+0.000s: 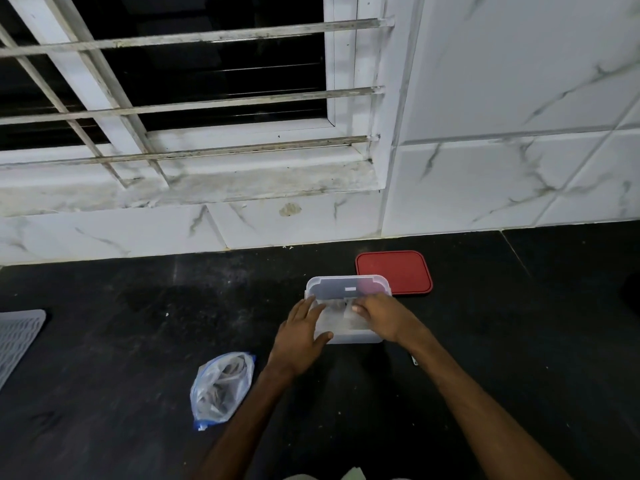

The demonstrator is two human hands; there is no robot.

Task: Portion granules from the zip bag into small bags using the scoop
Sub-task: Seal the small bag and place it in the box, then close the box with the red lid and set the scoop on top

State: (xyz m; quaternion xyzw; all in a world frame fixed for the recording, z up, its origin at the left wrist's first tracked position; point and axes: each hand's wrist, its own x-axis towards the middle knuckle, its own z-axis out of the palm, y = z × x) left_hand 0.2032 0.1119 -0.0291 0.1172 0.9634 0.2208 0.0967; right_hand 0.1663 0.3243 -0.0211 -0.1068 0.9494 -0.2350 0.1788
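Observation:
A clear plastic container [346, 289] stands on the black counter, its red lid [398, 270] lying flat just behind it to the right. My left hand [304, 327] holds the container's left side, fingers along the wall and thumb at the near edge. My right hand [377, 315] reaches into the container from the right, its fingers curled on something pale inside; what that is I cannot make out. A clear zip bag [221, 388] with a blue seal and brownish contents lies on the counter to the left of my left forearm. No scoop is visible.
The black counter [121, 341] runs to a white marble-tiled wall and a barred window sill at the back. A white perforated mat [17, 337] lies at the left edge. A small pale object [414, 359] sits by my right forearm.

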